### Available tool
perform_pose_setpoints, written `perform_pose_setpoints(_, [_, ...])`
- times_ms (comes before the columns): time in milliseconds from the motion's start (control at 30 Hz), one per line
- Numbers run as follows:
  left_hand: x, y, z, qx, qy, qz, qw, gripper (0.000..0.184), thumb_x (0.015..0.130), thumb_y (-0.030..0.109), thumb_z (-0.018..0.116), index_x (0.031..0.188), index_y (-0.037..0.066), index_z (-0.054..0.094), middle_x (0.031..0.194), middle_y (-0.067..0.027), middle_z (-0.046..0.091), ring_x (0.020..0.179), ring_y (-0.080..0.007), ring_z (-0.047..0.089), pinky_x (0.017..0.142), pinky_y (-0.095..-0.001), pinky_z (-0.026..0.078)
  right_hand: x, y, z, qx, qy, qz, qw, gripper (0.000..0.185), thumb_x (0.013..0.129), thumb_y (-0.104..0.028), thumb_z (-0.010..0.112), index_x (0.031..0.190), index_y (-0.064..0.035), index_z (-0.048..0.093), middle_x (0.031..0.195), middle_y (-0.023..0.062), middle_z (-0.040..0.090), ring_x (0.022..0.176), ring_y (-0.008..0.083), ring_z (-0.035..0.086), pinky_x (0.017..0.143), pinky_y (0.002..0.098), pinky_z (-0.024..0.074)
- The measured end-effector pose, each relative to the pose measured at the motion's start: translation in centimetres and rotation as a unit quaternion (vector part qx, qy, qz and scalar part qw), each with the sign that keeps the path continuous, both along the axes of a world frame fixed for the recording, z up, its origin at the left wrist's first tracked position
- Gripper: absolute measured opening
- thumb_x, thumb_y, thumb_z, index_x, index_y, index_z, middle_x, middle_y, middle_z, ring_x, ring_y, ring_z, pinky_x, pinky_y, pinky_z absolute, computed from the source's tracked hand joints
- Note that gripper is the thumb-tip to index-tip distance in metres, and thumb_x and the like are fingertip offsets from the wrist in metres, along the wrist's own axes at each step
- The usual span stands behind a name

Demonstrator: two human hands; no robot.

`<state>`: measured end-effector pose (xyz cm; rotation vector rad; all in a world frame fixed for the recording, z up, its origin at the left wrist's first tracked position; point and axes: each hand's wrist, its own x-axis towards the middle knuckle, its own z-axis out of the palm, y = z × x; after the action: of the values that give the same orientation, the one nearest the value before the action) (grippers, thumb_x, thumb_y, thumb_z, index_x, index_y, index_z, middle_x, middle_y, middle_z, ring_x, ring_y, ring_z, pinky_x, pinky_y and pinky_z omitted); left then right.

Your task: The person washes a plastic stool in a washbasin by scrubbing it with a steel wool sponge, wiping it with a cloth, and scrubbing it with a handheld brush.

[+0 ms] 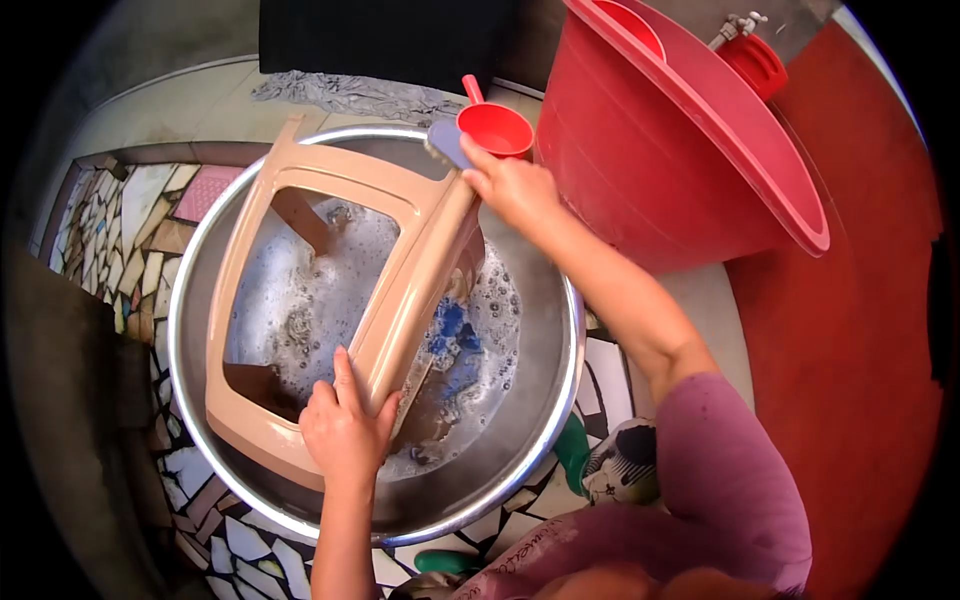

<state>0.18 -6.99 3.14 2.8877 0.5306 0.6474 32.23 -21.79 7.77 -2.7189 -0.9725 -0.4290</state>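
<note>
A beige plastic stool (415,290) lies tipped in a large round metal basin (545,400) of soapy water. My left hand (345,430) grips the stool's near edge, its index finger stretched along the plastic. At the stool's far corner, my right hand (512,188) is closed on a greyish-purple scrub brush (448,142), whose bristles point to the left. Part of the brush is hidden under the fingers. Suds (290,290) show through the stool's opening, and something blue, perhaps cloth, (455,338) sits in the water to its right.
Beyond the basin's rim is a red dipper (495,130). A big red tub (660,150) stands at the right, near a tap (738,30). Crumpled grey cloth or plastic (355,95) lies behind. Broken-tile paving (245,540) surrounds the basin, and my green shoes (572,455) are close to it.
</note>
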Motion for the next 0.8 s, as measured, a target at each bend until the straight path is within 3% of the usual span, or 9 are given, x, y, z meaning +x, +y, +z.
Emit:
perform_pose_setpoints(67, [-0.3, 0.4, 0.0, -0.013, 0.016, -0.001, 1.000, 0.090, 0.062, 0.043, 0.085, 0.136, 0.006, 0.052, 0.079, -0.0102, 0.051, 0.065, -0.0287, 0.055, 0.059, -0.0412, 0.043, -4.2, -1.0, -0.8, 0.000, 0.044, 0.000, 0.999, 0.052, 0.094, -0.045, 0.055, 0.144, -0.0356, 0.043, 0.074, 0.0193, 0.064, 0.065, 0.0388, 0.064, 0.060, 0.0476, 0.0515])
perform_pose_setpoints(233, [-0.4, -0.1, 0.0, 0.000, 0.019, 0.009, 1.000, 0.092, 0.060, 0.044, 0.086, 0.137, 0.007, 0.052, 0.080, -0.0095, 0.052, 0.066, -0.0285, 0.055, 0.060, -0.0404, 0.044, -13.3, -1.7, 0.0, -0.067, 0.134, 0.204, 0.967, 0.051, 0.094, -0.049, 0.055, 0.143, -0.0396, 0.044, 0.074, 0.0174, 0.062, 0.063, 0.0368, 0.065, 0.057, 0.0455, 0.0526])
perform_pose_setpoints(333, [-1.0, -0.7, -0.1, 0.009, 0.016, -0.002, 1.000, 0.092, 0.060, 0.044, 0.086, 0.137, 0.007, 0.052, 0.080, -0.0092, 0.052, 0.067, -0.0278, 0.055, 0.061, -0.0399, 0.044, -7.9, -3.4, 1.8, -0.099, 0.119, 0.169, 0.973, 0.052, 0.094, -0.049, 0.054, 0.144, -0.0383, 0.044, 0.068, 0.0133, 0.062, 0.062, 0.0338, 0.065, 0.056, 0.0433, 0.0520])
perform_pose_setpoints(433, [-1.0, -1.3, -0.3, 0.005, 0.016, -0.005, 1.000, 0.092, 0.060, 0.044, 0.086, 0.136, 0.006, 0.052, 0.080, -0.0092, 0.052, 0.066, -0.0280, 0.055, 0.061, -0.0397, 0.044, -3.3, -6.2, 2.3, -0.089, 0.031, 0.048, 0.994, 0.048, 0.095, -0.047, 0.054, 0.142, -0.0380, 0.046, 0.076, 0.0127, 0.069, 0.064, 0.0301, 0.068, 0.055, 0.0432, 0.0518])
perform_pose_setpoints(500, [-0.8, -1.2, -0.3, -0.002, 0.006, -0.001, 1.000, 0.092, 0.060, 0.044, 0.086, 0.137, 0.006, 0.052, 0.081, -0.0094, 0.052, 0.066, -0.0285, 0.055, 0.062, -0.0398, 0.044, -9.4, -5.2, 1.6, -0.081, 0.187, 0.079, 0.976, 0.046, 0.095, -0.047, 0.053, 0.141, -0.0403, 0.047, 0.076, 0.0139, 0.068, 0.065, 0.0300, 0.068, 0.055, 0.0420, 0.0525])
perform_pose_setpoints(600, [-0.8, -0.5, -0.2, -0.007, 0.014, 0.009, 1.000, 0.091, 0.060, 0.044, 0.086, 0.136, 0.008, 0.052, 0.082, -0.0102, 0.054, 0.069, -0.0297, 0.058, 0.063, -0.0406, 0.045, -16.6, -3.1, -0.3, -0.119, 0.154, 0.236, 0.952, 0.047, 0.094, -0.053, 0.051, 0.140, -0.0462, 0.043, 0.072, 0.0142, 0.064, 0.064, 0.0331, 0.066, 0.058, 0.0421, 0.0527])
perform_pose_setpoints(733, [-1.0, 0.4, 0.9, -0.038, -0.002, 0.015, 0.999, 0.086, 0.059, 0.042, 0.086, 0.132, 0.010, 0.054, 0.083, -0.0133, 0.060, 0.068, -0.0335, 0.062, 0.062, -0.0449, 0.050, -5.4, -5.4, -0.9, 0.081, 0.156, 0.049, 0.983, 0.046, 0.092, -0.053, 0.054, 0.136, -0.0421, 0.051, 0.081, 0.0147, 0.069, 0.075, 0.0336, 0.067, 0.064, 0.0443, 0.0508])
perform_pose_setpoints(767, [-1.3, 0.5, 1.7, -0.057, 0.020, 0.024, 0.998, 0.087, 0.058, 0.043, 0.086, 0.132, 0.009, 0.055, 0.088, -0.0145, 0.062, 0.075, -0.0341, 0.064, 0.067, -0.0440, 0.052, -4.1, -6.3, 0.5, 0.076, 0.069, -0.014, 0.995, 0.046, 0.091, -0.050, 0.057, 0.136, -0.0403, 0.052, 0.081, 0.0160, 0.069, 0.075, 0.0345, 0.068, 0.067, 0.0441, 0.0510])
perform_pose_setpoints(800, [-1.3, 0.6, 2.5, -0.076, 0.042, 0.034, 0.996, 0.089, 0.057, 0.043, 0.086, 0.132, 0.008, 0.055, 0.092, -0.0157, 0.065, 0.082, -0.0346, 0.066, 0.071, -0.0430, 0.053, -3.3, -7.3, 0.8, 0.147, 0.102, -0.008, 0.984, 0.048, 0.092, -0.047, 0.057, 0.139, -0.0404, 0.050, 0.085, 0.0159, 0.070, 0.078, 0.0352, 0.068, 0.070, 0.0424, 0.0522])
